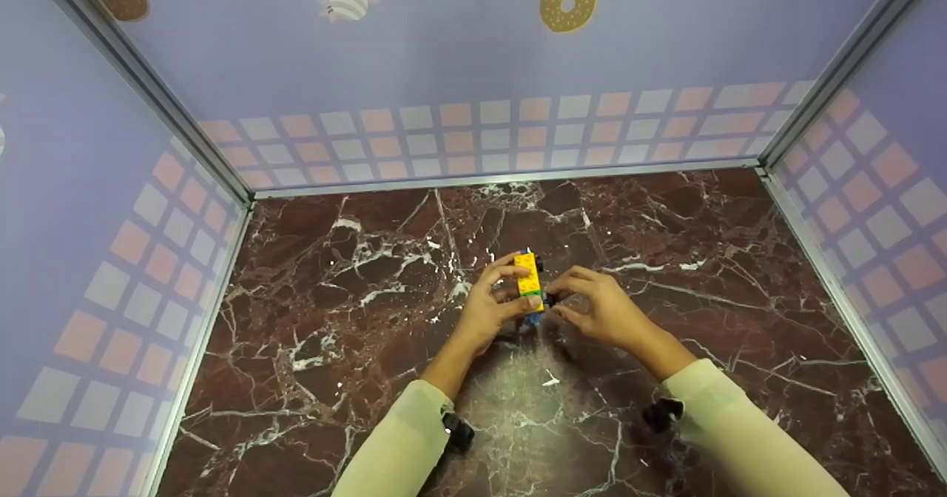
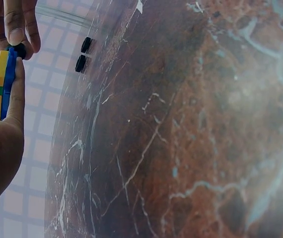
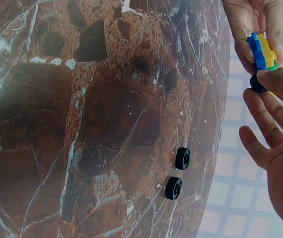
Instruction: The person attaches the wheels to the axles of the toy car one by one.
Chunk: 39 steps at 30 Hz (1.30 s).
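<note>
A small toy-brick car (image 1: 527, 271) has yellow bricks on top, a green one among them, and a blue base (image 3: 257, 51). My left hand (image 1: 484, 310) grips it by the sides, thumb near the close end and fingers further along. From the right, my right hand (image 1: 601, 308) pinches a black wheel (image 3: 257, 84) against the end of the blue base. Its thumb lies over the wheel's upper edge, while the lower fingers spread away in the right wrist view. Both hands are held over the marble-patterned table (image 1: 355, 364).
Two loose black wheels, one (image 3: 182, 158) beside the other (image 3: 174, 188), stand on the table in both wrist views. Panels with pastel squares (image 1: 496, 138) enclose the table at the back and sides. A white scrap (image 1: 550, 379) lies on the near side of the hands.
</note>
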Each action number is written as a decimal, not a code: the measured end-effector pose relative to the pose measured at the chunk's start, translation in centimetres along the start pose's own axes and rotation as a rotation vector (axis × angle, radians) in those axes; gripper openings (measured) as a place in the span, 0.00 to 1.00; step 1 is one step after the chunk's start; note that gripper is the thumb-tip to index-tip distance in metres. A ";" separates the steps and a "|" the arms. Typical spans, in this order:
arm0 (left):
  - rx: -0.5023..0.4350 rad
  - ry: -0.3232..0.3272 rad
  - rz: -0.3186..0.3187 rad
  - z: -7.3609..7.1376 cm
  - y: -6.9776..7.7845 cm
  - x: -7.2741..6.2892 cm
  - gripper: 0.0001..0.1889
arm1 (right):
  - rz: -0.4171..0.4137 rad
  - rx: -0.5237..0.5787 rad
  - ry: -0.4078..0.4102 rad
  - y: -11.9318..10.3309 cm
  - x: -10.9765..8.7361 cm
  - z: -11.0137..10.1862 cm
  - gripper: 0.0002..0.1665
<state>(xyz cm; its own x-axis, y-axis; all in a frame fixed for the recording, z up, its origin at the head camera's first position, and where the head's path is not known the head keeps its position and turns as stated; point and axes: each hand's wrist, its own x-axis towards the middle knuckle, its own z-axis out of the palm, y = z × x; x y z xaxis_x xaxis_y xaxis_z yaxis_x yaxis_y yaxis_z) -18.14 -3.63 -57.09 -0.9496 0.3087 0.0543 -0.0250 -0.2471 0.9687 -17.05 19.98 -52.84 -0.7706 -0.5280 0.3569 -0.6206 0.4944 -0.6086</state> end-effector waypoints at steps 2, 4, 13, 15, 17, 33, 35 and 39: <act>-0.001 0.003 -0.001 0.0 -0.1 0.0 0.25 | -0.007 0.010 0.008 0.0 0.0 0.1 0.16; 0.000 0.004 -0.001 0.0 -0.1 0.0 0.25 | -0.016 0.024 0.019 0.0 0.0 0.1 0.17; 0.013 0.025 -0.013 0.0 -0.2 -0.1 0.25 | -0.016 0.033 0.018 0.1 -0.1 0.4 0.17; 0.014 0.026 -0.007 0.0 -0.2 -0.1 0.25 | -0.008 0.030 0.017 0.1 -0.1 0.4 0.18; 0.013 0.026 -0.004 0.1 -0.3 -0.1 0.25 | -0.002 0.029 0.017 0.1 -0.1 0.5 0.18; -0.054 0.083 -0.022 0.3 0.2 0.1 0.25 | -0.083 -0.082 0.054 -0.8 0.5 0.7 0.16; -0.067 0.091 -0.026 0.3 0.2 0.1 0.25 | -0.093 -0.099 0.062 -0.9 0.5 0.8 0.16; -0.073 0.104 -0.036 0.5 0.3 0.1 0.24 | -0.118 -0.129 0.077 -0.9 0.6 1.0 0.16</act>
<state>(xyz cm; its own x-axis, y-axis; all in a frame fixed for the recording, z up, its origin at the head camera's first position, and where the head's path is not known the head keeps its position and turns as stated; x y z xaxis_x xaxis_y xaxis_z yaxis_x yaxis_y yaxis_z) -18.09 -3.24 -56.72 -0.9748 0.2229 -0.0093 -0.0787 -0.3046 0.9492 -16.78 18.56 -52.73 -0.6973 -0.5356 0.4764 -0.7168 0.5194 -0.4652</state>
